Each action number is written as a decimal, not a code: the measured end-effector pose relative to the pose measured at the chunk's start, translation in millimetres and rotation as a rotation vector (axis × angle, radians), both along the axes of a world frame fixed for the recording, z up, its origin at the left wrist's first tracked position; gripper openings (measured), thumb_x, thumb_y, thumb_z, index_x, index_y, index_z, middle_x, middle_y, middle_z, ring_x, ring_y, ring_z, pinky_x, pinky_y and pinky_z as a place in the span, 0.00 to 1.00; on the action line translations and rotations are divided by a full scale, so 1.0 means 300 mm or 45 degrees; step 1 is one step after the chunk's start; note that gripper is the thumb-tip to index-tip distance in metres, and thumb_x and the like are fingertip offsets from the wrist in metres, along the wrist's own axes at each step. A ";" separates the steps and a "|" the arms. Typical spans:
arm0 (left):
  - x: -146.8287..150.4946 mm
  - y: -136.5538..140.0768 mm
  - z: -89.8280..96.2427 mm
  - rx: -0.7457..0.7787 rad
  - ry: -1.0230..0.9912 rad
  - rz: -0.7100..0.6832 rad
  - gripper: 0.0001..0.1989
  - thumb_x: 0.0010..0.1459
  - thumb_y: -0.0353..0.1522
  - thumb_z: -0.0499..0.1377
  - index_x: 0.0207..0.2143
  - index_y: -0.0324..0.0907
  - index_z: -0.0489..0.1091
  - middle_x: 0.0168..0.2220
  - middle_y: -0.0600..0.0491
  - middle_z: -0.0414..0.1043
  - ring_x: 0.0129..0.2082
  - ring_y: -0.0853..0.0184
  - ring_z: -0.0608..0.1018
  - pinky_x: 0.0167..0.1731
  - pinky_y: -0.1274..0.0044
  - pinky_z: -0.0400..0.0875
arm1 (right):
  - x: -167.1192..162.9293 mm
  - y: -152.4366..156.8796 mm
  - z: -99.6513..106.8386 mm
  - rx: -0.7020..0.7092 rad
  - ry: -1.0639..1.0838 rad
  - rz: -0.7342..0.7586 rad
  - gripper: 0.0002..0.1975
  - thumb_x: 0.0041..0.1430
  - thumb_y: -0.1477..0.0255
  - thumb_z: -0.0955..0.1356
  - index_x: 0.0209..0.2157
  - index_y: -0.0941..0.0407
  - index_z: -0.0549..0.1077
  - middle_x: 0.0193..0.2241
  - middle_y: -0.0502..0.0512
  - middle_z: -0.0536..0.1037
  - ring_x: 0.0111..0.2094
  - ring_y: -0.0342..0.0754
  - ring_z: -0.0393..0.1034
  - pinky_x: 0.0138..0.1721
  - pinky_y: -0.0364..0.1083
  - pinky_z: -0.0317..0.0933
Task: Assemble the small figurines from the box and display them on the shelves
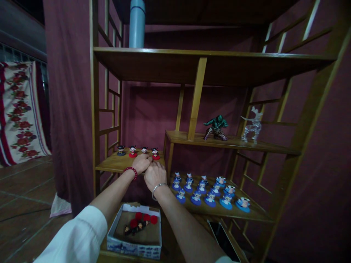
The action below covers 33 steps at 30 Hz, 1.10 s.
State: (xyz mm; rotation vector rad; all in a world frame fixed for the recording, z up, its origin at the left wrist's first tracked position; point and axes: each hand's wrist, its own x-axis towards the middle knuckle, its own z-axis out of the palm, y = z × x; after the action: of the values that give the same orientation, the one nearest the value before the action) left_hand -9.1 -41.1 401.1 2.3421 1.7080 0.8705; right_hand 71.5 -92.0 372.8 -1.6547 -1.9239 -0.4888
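On the small left shelf several small figurines stand in a row: one with a dark base, then a red-based one, a third whose base is hidden by my left hand, and a fourth on a red base. My left hand, with a red bead bracelet at the wrist, reaches to the shelf's front with curled fingers. Beside it, my right hand, wearing a silver bangle, is closed just below the fourth figurine. Both hands touch or overlap; what their fingertips hold is hidden.
Below lies an open box with dark-haired figurine parts and red round pieces. Several blue and purple figurines fill the lower right shelf. A phone lies in front. Above stand a green figure, a clear figurine and a bottle.
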 end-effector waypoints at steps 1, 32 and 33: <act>-0.008 -0.009 -0.007 0.030 -0.007 -0.002 0.17 0.56 0.35 0.45 0.34 0.41 0.72 0.37 0.49 0.74 0.37 0.67 0.73 0.36 0.80 0.64 | 0.000 0.001 0.000 0.001 0.000 0.003 0.16 0.53 0.78 0.57 0.41 0.64 0.69 0.39 0.65 0.72 0.43 0.51 0.63 0.42 0.47 0.52; -0.242 -0.081 -0.094 0.548 0.360 0.128 0.21 0.59 0.38 0.40 0.38 0.40 0.70 0.40 0.50 0.72 0.41 0.64 0.69 0.42 0.73 0.60 | 0.004 0.010 -0.011 0.103 -0.054 0.028 0.11 0.54 0.77 0.57 0.33 0.61 0.69 0.34 0.60 0.74 0.40 0.51 0.64 0.40 0.47 0.53; -0.242 -0.083 -0.102 0.589 0.355 0.132 0.21 0.60 0.38 0.39 0.38 0.40 0.70 0.40 0.50 0.72 0.41 0.64 0.69 0.41 0.73 0.60 | 0.004 0.009 -0.011 0.100 -0.052 0.027 0.11 0.54 0.77 0.57 0.33 0.61 0.69 0.34 0.61 0.74 0.40 0.51 0.64 0.40 0.47 0.53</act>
State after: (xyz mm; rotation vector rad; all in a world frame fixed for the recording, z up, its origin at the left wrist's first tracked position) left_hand -81.6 -66.1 370.4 2.8055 1.9165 1.1020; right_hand 72.8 -89.2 369.6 -1.5848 -1.9243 -0.5865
